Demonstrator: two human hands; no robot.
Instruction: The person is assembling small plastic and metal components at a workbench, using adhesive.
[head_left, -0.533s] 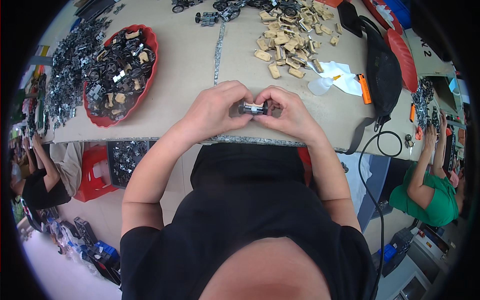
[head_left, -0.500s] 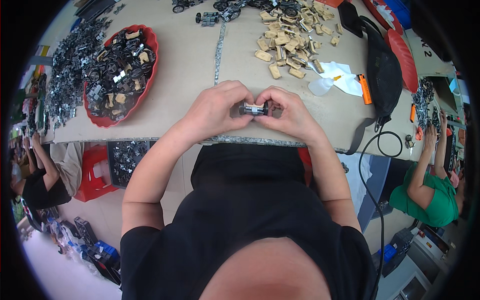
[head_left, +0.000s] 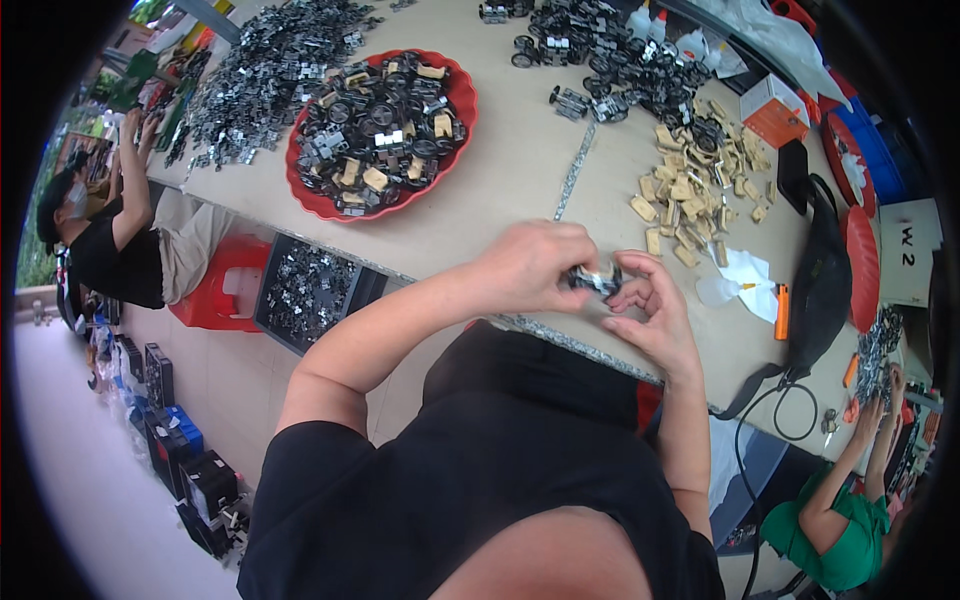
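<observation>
Head view gives us both hands nearest, at the table's front edge, to the right of and nearer than the red scalloped bowl [head_left: 460, 88], our landmark. Our left hand [head_left: 545, 262] grasps a small dark part [head_left: 597, 281], blurred and partly covered by the fingers. Our right hand [head_left: 660, 315] is close beside that part, fingers curled and thumb standing apart from them; whether its fingertips touch the part, we cannot tell. Farther right of the bowl we see a white bottle [head_left: 716, 291] with a yellow tip, beside a white cloth [head_left: 752, 270]. The bowl itself is heaped with black wheeled assemblies and some tan pieces. Out to its right we have a loose pile of tan pieces [head_left: 685, 190]. Left of it and beyond spreads a heap of metallic parts [head_left: 265, 100]. Farthest, beyond the bowl and rightward, more black wheeled assemblies [head_left: 630, 75] lie clustered.
</observation>
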